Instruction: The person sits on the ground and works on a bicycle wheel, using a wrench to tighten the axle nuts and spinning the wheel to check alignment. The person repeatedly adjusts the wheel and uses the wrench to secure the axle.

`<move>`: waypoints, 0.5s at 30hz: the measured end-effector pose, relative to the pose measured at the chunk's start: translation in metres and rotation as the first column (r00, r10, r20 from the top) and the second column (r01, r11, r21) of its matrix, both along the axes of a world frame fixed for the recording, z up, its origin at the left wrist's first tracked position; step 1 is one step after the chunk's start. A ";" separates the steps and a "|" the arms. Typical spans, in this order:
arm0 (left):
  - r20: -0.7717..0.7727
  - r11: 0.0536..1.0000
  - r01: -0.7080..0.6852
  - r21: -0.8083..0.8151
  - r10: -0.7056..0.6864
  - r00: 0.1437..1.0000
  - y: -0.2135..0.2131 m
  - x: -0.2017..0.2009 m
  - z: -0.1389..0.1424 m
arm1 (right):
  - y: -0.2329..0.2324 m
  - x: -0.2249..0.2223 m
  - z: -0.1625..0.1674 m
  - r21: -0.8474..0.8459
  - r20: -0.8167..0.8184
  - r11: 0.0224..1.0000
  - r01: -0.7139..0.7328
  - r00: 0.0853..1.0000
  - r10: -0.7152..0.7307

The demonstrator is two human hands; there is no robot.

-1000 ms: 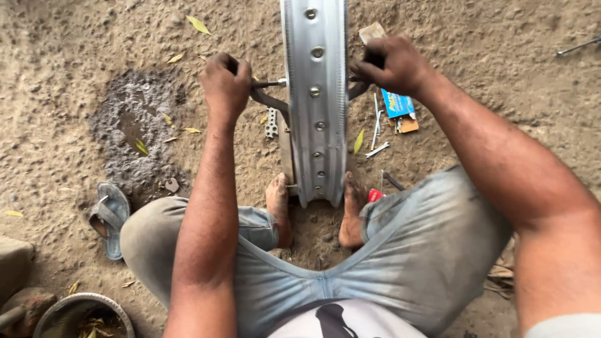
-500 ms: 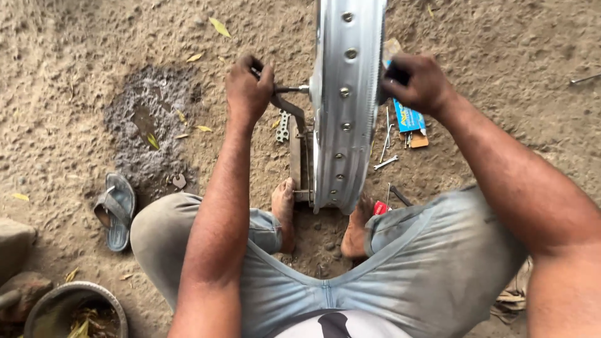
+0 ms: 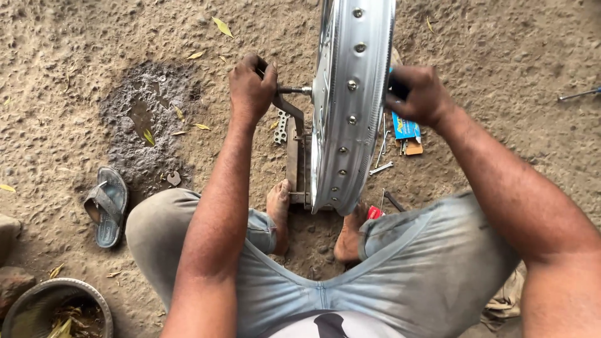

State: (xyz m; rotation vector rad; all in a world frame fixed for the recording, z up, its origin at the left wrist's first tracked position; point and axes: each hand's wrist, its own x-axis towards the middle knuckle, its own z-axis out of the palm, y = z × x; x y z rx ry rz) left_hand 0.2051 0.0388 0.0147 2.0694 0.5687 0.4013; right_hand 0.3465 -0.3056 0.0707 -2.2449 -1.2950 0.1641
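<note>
A shiny metal wheel rim (image 3: 350, 106) stands upright on a small metal stand (image 3: 294, 156) in front of me, between my bare feet. My left hand (image 3: 250, 87) is closed around a dark tool at the left end of the axle (image 3: 294, 90). On the rim's right side my right hand (image 3: 416, 94) grips another dark tool; the rim hides what that tool sits on.
Sandy ground all round. A multi-hole flat wrench (image 3: 282, 127) lies left of the stand. A blue packet (image 3: 405, 127), small spanners and a red item (image 3: 374, 213) lie to the right. A sandal (image 3: 107, 203) and a metal bowl (image 3: 37, 299) are at the left.
The view has shifted so the rim and both hands sit further right and look larger. Both hands keep their grip at the axle ends.
</note>
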 end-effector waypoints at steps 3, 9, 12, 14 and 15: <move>-0.063 0.999 -0.042 -0.006 0.041 0.997 0.002 0.005 -0.002 | 0.000 -0.003 -0.009 0.060 0.252 0.991 -0.122 0.962 0.103; -0.071 0.998 -0.044 -0.041 0.042 0.997 -0.001 0.003 0.000 | 0.009 0.013 -0.007 -0.103 -0.208 0.992 0.068 0.974 -0.088; -0.058 1.000 -0.020 -0.012 0.020 0.998 -0.001 0.000 -0.002 | 0.003 0.008 -0.007 0.011 -0.188 1.000 0.028 0.982 -0.026; -0.039 0.999 -0.014 0.044 0.015 0.999 0.000 0.001 -0.004 | -0.002 0.003 -0.010 0.073 0.005 0.996 -0.058 0.998 0.057; -0.025 0.997 -0.007 0.073 0.009 1.000 0.001 0.003 -0.005 | -0.002 0.001 -0.013 0.065 0.126 0.994 -0.091 0.989 0.082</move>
